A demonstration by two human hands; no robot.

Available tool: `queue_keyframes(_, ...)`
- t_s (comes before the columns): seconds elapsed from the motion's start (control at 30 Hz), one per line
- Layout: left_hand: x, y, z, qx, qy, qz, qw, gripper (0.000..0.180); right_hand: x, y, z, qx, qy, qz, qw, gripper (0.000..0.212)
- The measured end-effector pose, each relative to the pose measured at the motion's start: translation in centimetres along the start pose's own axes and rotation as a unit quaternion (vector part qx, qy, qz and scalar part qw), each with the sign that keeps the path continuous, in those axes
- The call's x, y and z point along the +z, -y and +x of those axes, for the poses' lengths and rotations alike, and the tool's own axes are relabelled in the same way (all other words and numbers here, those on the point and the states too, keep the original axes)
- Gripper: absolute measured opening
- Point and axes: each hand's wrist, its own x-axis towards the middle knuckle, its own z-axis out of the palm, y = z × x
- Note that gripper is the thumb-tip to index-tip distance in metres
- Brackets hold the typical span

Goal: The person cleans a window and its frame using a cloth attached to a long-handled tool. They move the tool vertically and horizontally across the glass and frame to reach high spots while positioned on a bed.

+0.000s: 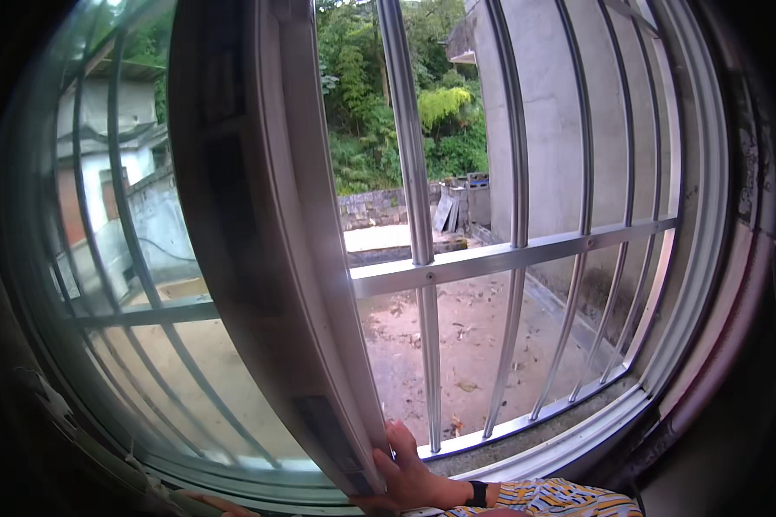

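A sliding window sash (259, 284) with a dark, wide upright stile and greenish glass (190, 379) stands in the left half of the view. My right hand (409, 481) grips the lower part of the stile's right edge, its fingers closed against the frame. A dark band (478, 494) circles that wrist, below a patterned sleeve (552, 498). Only a sliver of my left hand (220, 503) shows at the lower edge, near the foot of the glass; its finger pose is mostly cut off.
Metal security bars (517, 172) with a crossbar (491, 260) stand outside the opening. A white window track (569, 435) runs along the sill. Outside are a concrete yard (474, 345) with scattered leaves, a grey wall (543, 129) and green trees (353, 112).
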Motion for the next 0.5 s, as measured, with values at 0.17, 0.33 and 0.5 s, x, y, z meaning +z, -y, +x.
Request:
queue_keyframes(0.17,-1.8,1.6,0.3,-0.059,0.051,-0.038,0.996,0.046,1.2,1.3,0.2,-0.001,-0.085,-0.044,0.995,0.071)
queue_keyframes(0.33,-3.3,5.7,2.4,-0.014,0.135,-0.148,0.98,0.046,1.5,4.6,0.8,0.067,-0.103,-0.113,0.986,0.068)
queue_keyframes(0.5,-6.4,6.3,5.1,-0.054,0.225,-0.224,0.947,0.047,2.8,9.7,3.3,0.104,-0.179,-0.183,0.961,0.077)
